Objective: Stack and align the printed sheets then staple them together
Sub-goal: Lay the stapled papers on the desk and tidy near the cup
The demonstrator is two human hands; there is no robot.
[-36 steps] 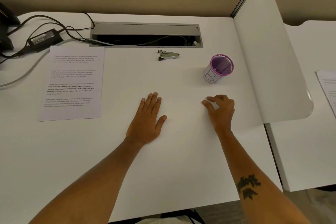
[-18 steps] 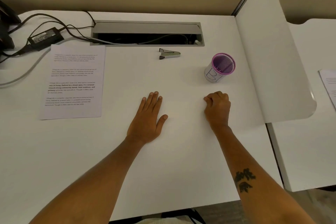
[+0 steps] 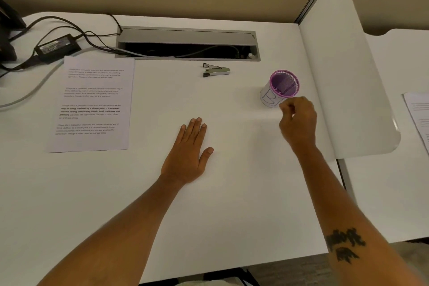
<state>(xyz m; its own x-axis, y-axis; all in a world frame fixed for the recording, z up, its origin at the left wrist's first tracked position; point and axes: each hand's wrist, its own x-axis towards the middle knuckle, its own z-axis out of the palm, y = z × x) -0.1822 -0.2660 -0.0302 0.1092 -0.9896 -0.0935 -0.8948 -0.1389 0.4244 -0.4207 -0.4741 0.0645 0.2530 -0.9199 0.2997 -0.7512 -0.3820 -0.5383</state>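
A printed sheet [image 3: 92,102] lies flat on the left of the white desk [image 3: 232,204]. A small silver stapler [image 3: 216,70] sits near the back, just in front of the cable tray. My left hand [image 3: 189,155] rests flat on the desk, fingers together, holding nothing. My right hand [image 3: 299,121] is raised beside the purple mesh cup [image 3: 282,87], fingers curled closed; whether something tiny is pinched in them is hidden. More printed paper [image 3: 419,114] lies on the neighbouring desk at far right.
An open grey cable tray [image 3: 188,37] runs along the back. A black power adapter [image 3: 58,47] and cables lie at back left. A white divider panel [image 3: 343,72] stands along the desk's right edge.
My right hand closed its fingers on the desk, then lifted and moved up to the right, close to the purple cup. The left hand stayed put.
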